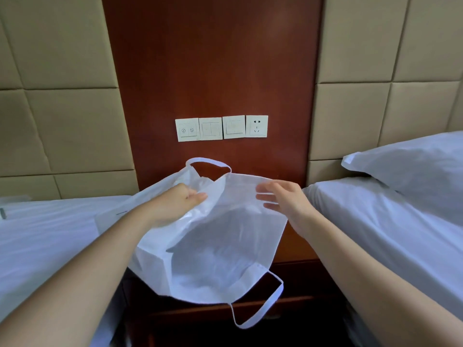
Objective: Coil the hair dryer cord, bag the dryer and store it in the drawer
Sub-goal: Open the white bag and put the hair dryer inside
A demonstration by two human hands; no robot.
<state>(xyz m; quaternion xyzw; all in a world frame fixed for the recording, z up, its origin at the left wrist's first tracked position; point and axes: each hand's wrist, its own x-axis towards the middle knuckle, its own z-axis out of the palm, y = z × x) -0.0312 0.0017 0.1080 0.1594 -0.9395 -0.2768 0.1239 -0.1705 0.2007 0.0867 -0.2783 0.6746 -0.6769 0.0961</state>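
Forearms: left forearm (87, 259) and right forearm (375, 271), both bare, reach in from the bottom corners and angle toward the middle.
Left hand: left hand (175, 204) lies back up, its thumb and fingers (198, 196) curled together and pinching the left part of the bag's rim.
Right hand: right hand (283, 199) is at the rim's right side, its fingers (265, 196) straight and slightly spread, pointing left. They are blurred, so it cannot be told whether they touch the fabric.
Bag: white bag (220, 246) is held with its mouth up and wide open between the hands, above the nightstand. Only pale folds show inside.
Handles: far handle (208, 161) stands up in a loop beyond the left hand. Near handle (260, 311) hangs down off the near rim.
Nightstand: dark wood nightstand (298, 246) sits under the bag, mostly covered by it, with a strip showing on the right.
Room to move: left bed (50, 246) lies just beside the bag's left side. Right bed (388, 234), with a pillow (413, 166), lies just beside the right forearm. The gap between the beds is narrow.
Wall: wood panel (213, 58) stands behind, with a row of switches (210, 128) and a socket (256, 126) above the far handle.
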